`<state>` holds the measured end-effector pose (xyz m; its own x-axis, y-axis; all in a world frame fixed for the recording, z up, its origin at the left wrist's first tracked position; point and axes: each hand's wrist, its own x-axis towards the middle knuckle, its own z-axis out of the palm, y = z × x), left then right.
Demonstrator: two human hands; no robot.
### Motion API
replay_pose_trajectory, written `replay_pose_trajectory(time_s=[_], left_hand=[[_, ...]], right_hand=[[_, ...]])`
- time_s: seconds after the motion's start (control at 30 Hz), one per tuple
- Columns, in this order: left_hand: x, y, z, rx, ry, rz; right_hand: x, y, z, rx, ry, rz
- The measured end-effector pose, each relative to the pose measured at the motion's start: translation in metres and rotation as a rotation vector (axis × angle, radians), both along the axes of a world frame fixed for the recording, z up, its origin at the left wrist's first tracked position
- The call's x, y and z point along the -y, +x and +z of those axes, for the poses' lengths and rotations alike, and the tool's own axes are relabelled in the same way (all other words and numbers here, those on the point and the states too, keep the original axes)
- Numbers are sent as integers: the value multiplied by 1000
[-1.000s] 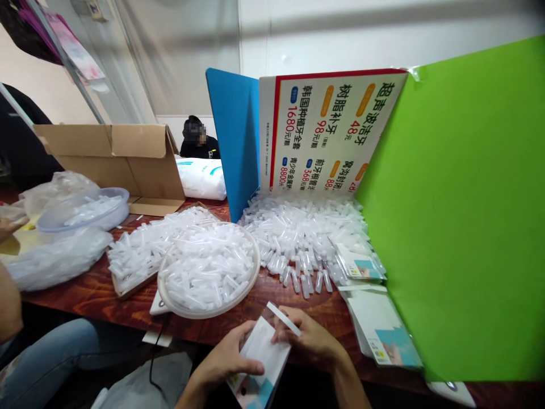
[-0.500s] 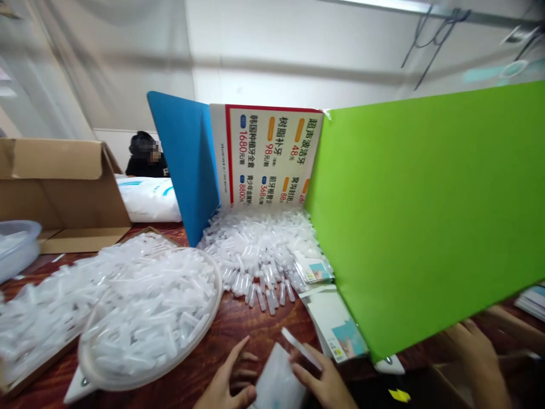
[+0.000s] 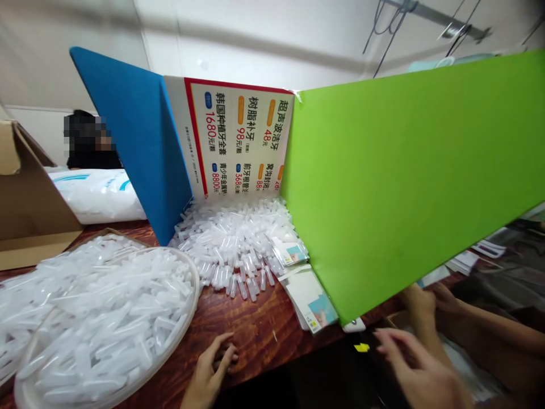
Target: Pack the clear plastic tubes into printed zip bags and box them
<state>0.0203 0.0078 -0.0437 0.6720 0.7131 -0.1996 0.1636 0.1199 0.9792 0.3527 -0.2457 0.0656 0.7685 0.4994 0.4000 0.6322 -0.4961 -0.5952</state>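
Observation:
My left hand (image 3: 209, 369) rests on the front edge of the brown wooden table (image 3: 255, 329), fingers loosely spread and holding nothing. My right hand (image 3: 411, 369) is blurred, stretched out low at the right past the table edge and under the green board (image 3: 404, 170), fingers extended with nothing visible in them. A pile of small clear plastic tubes (image 3: 238, 238) lies between the boards. A stack of white packets with a blue picture (image 3: 310, 295) lies near the green board's foot. A round clear tray (image 3: 187, 318) heaped with tubes sits to the left of my left hand.
A blue board (image 3: 131, 142) and a printed price sign (image 3: 238, 142) stand behind the tubes. Another person's hands (image 3: 421, 298) reach in from the right under the green board. A cardboard box (image 3: 29, 199) and a white plastic bag (image 3: 93, 193) are at the left. A small yellow tag (image 3: 361, 347) lies below.
The view has swung to the right. The white packet that both hands held is gone from them. My right hand has moved right, off the table; my left hand now rests on the table.

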Motion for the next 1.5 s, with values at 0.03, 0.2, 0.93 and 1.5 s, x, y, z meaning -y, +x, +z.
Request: replay_pose_trajectory(time_s=[0.03, 0.2, 0.93, 1.5], left_hand=[[1, 0, 0, -4, 0, 7], [5, 0, -1, 14, -14, 41], [-14, -11, 38, 98, -289, 389], [-18, -38, 51, 40, -366, -107]], right_hand=[[-18, -10, -6, 19, -22, 116], [-72, -31, -51, 301, -236, 349], [-227, -115, -74, 113, -81, 389], [-200, -114, -53, -722, 208, 884]])
